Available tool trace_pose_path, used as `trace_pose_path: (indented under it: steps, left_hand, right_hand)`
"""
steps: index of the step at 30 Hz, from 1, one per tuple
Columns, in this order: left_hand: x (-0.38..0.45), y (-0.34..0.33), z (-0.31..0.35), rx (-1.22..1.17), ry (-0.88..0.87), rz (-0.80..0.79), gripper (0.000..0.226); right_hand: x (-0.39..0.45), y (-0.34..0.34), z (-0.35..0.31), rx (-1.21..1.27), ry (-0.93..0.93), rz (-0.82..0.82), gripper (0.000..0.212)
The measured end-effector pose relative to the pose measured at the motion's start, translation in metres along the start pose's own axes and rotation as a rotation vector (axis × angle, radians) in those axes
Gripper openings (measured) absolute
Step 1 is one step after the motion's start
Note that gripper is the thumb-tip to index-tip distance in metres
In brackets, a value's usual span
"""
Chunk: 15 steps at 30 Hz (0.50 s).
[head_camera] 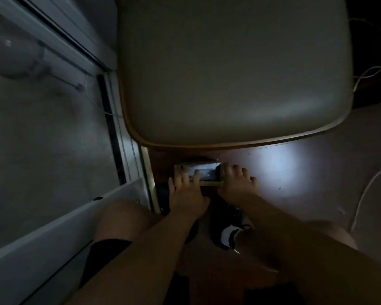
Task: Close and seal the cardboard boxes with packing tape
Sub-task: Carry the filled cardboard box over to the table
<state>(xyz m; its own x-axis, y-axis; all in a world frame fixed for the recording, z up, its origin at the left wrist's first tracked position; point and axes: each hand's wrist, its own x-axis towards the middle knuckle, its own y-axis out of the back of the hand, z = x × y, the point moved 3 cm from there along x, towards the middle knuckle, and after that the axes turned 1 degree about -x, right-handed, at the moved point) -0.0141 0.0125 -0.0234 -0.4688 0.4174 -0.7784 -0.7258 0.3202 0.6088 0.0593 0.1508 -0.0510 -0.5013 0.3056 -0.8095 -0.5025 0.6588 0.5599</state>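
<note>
Both hands reach down to a small box (198, 173) lying on the floor (295, 172). The left hand (186, 192) lies over the box's left end, its fingers spread and fairly straight across the top face, pressing on it rather than curling round it. The right hand (238, 183) sits at the box's right end, fingers splayed and flat, some on the box's edge and the rest on the floor beside it; it too touches without gripping.

The box is low and flat, with a pale rim, a greenish near edge and a dark, glossy top that catches dim reflections. The light is too poor to tell whether its flaps are shut or taped. It lies just in front of the near edge of a large pale cushion (229, 73), which has a rounded corner and a brown trim along its edge.

The floor is dark reddish-brown, with one bright patch of light to the right of the hands. To the left run a metal sliding-door track (119, 150) and a grey surface beyond it. White cables (370, 73) curl at the far right. Nearer the person, bare knees and a black and white shoe (228, 235) show between the forearms. The room is very dark.
</note>
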Motion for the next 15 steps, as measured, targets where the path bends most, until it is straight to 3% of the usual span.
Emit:
trace_pose_path:
  steps: [3, 7, 15]
  left_hand:
    - [0.030, -0.025, -0.010, 0.053, 0.020, -0.032, 0.091]
    - [0.070, -0.056, -0.023, -0.052, 0.109, -0.064, 0.095]
    - [0.118, -0.092, -0.044, -0.226, 0.228, -0.156, 0.092]
  right_hand:
    - [0.034, -0.021, 0.006, -0.048, 0.015, -0.024, 0.091]
    - [0.071, -0.046, 0.011, -0.045, 0.023, -0.099, 0.097]
    - [0.124, -0.090, 0.030, 0.268, -0.077, -0.124, 0.080]
